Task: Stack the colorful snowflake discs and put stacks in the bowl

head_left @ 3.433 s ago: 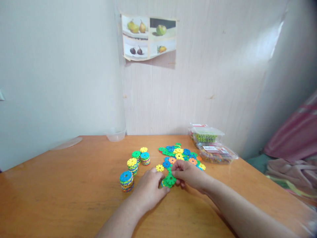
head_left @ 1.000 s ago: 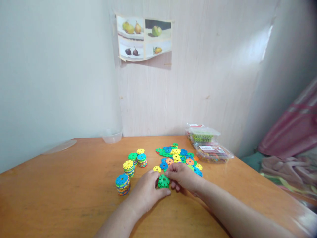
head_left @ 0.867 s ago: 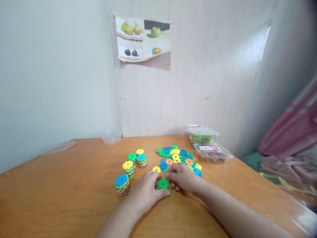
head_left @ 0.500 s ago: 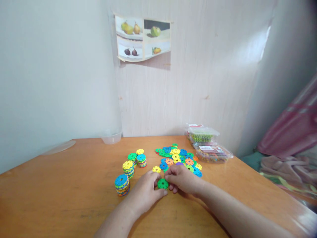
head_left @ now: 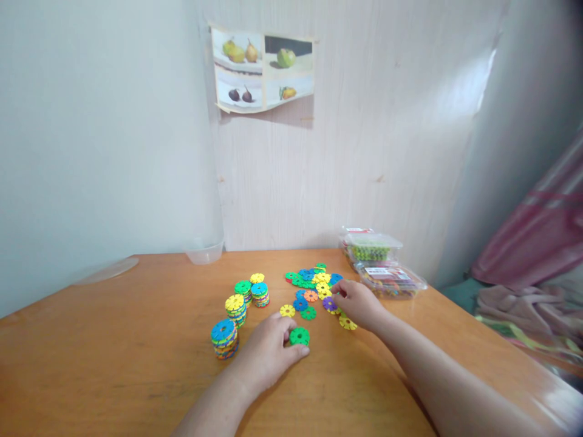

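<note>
My left hand [head_left: 272, 346] rests on the table with thumb and fingers curled round a green notched plastic disc [head_left: 299, 336]; whether others lie beneath it is hard to see. My right hand [head_left: 359, 302] is over the loose discs, its fingertips pinched together close to a purple disc [head_left: 329, 304]. What they grip, if anything, is hidden. A yellow disc [head_left: 348, 322] lies just below that hand. Between the hands are a dark green disc [head_left: 308, 313], a blue disc [head_left: 300, 304] and an orange disc [head_left: 310, 296].
Several disc stacks stand left of my left hand, the nearest a blue-topped stack [head_left: 225, 338]. Clear lidded boxes [head_left: 392, 280] sit at the back right. An empty plastic tub [head_left: 204, 252] and a flat lid [head_left: 107, 271] lie at the back left.
My right hand has moved away from the green disc, rightward and up over the loose discs. My left hand stays round the green disc.
</note>
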